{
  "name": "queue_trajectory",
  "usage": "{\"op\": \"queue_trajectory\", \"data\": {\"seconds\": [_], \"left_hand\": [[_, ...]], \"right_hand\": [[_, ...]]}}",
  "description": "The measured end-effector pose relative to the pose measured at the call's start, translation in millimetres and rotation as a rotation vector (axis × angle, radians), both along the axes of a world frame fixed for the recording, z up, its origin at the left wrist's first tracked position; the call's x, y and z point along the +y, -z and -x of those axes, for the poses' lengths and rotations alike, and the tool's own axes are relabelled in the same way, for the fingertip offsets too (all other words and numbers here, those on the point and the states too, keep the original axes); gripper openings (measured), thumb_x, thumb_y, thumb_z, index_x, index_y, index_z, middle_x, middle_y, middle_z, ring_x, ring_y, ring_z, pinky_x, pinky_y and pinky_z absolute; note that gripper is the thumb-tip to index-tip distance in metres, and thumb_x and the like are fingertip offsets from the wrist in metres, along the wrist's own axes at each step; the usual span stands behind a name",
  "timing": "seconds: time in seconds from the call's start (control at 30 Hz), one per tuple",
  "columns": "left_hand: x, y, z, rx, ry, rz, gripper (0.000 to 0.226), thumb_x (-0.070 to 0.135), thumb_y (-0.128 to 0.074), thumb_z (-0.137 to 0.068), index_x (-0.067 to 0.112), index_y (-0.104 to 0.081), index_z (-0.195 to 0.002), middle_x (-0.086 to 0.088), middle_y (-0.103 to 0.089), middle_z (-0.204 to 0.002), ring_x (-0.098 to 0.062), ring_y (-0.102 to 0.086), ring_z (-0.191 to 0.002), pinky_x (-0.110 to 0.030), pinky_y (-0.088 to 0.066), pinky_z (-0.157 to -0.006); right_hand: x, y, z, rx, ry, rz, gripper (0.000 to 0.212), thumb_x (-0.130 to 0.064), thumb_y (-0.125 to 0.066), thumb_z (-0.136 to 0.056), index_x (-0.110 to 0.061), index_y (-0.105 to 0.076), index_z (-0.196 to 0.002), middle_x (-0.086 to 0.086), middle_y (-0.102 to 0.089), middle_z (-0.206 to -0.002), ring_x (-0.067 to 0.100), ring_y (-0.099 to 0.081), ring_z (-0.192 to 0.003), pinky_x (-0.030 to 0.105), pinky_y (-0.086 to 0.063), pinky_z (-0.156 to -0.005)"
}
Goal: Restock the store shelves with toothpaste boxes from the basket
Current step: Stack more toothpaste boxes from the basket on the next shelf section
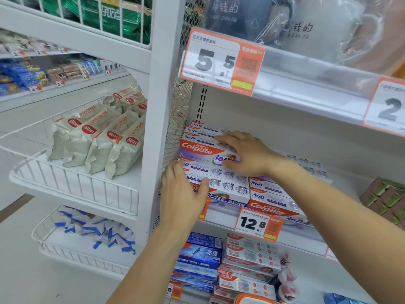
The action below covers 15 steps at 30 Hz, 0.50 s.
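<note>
On shelf (285, 235): toothpaste boxes (219, 178) stacked several high, right hand (245, 154) gripping top box (203, 152), left hand (184, 194) flat, fingers straight, steadying stack; basket unseen, remaining stock unknowable

Toothpaste boxes (202, 151): glossy printed card, foil-like shine round "360" mark. Shelf (311, 99): white painted metal, smooth, matt; clear plastic strip along front edge. Side mesh (175, 119): white expanded metal, rough. Wire baskets (72, 183): white coated wire, smooth. Snack packs (98, 145): matt crinkled film, paper-like look. Price tags (221, 62): smooth paper or card, slight sheen. Mugs (324, 29): wrapped in clear shiny plastic film. Blue boxes (198, 257): glossy card.
</note>
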State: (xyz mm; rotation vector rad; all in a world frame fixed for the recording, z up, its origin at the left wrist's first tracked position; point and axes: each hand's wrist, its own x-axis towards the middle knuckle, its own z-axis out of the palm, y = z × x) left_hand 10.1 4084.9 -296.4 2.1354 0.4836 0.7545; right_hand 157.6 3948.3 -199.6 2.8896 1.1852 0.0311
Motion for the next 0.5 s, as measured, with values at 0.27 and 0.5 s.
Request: {"op": "queue_trajectory", "data": {"seconds": [0.27,0.5], "left_hand": [[1.4,2.3,-2.2,0.006,-0.005,0.001,0.064,0.043,-0.068,-0.088,0.013,-0.041,-0.137,-0.005,-0.047,-0.137,-0.022,-0.046,-0.127,-0.04,-0.045,-0.107],[1.4,3.1,-2.4,0.015,0.001,0.011,0.064,0.043,-0.068,-0.088,0.014,-0.04,-0.138,-0.004,-0.047,-0.138,-0.021,-0.045,-0.129,-0.042,-0.046,-0.107]], "right_hand": [[13.1,-7.1,-2.4,0.04,0.024,-0.043,0.078,-0.06,-0.07,-0.082,-0.023,-0.038,-0.143,0.002,-0.038,-0.145,0.024,-0.045,-0.129,0.045,-0.042,-0.106],[13.1,-3.4,-0.2,0.006,0.024,-0.061,0.074,-0.061,-0.066,-0.085,-0.022,-0.039,-0.142,-0.002,-0.045,-0.148,0.021,-0.049,-0.128,0.038,-0.045,-0.101]]}}
